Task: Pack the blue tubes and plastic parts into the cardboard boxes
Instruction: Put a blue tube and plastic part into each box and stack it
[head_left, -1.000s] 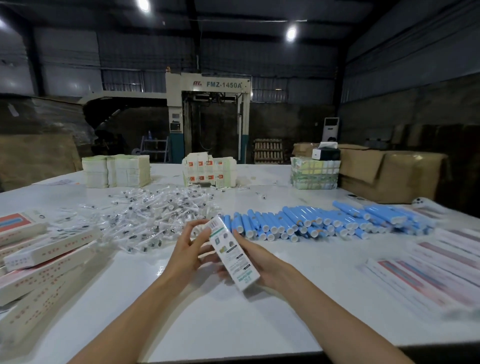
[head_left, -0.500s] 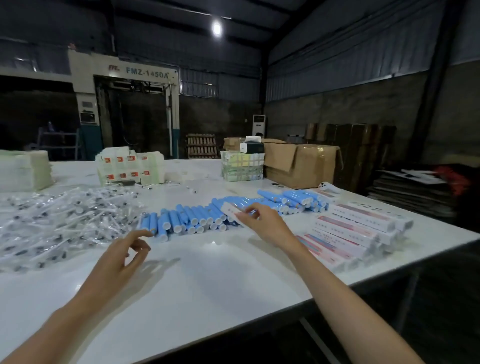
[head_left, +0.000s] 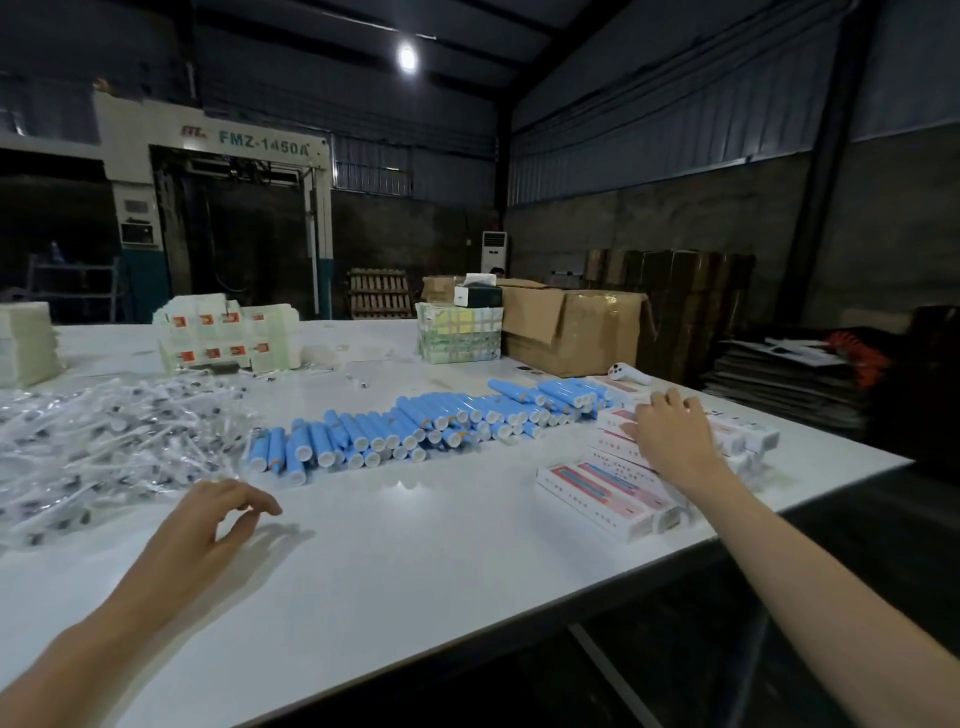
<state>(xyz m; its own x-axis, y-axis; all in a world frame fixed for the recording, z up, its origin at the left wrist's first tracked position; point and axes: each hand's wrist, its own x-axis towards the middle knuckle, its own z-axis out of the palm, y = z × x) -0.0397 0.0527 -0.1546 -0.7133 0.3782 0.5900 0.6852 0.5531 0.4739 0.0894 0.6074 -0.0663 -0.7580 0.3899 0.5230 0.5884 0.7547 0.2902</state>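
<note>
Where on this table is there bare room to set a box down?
Widest free patch: the near table, between the left hand and the stacked boxes, in front of the blue tubes. A smaller, lightly littered strip lies behind the tubes, before the brown carton. Crowded: the plastic parts on the left and the boxes under the right hand.

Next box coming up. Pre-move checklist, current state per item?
1. Left hand empty: ok, hovers over the table, fingers loosely curled.
2. Right hand clear of cartons: not ok, it rests spread on the stack.
3. Blue tubes reachable: ok, loose row mid-table.
4. Plastic parts available: ok, pile at left.
5. Empty carton ready: cannot tell.
</note>
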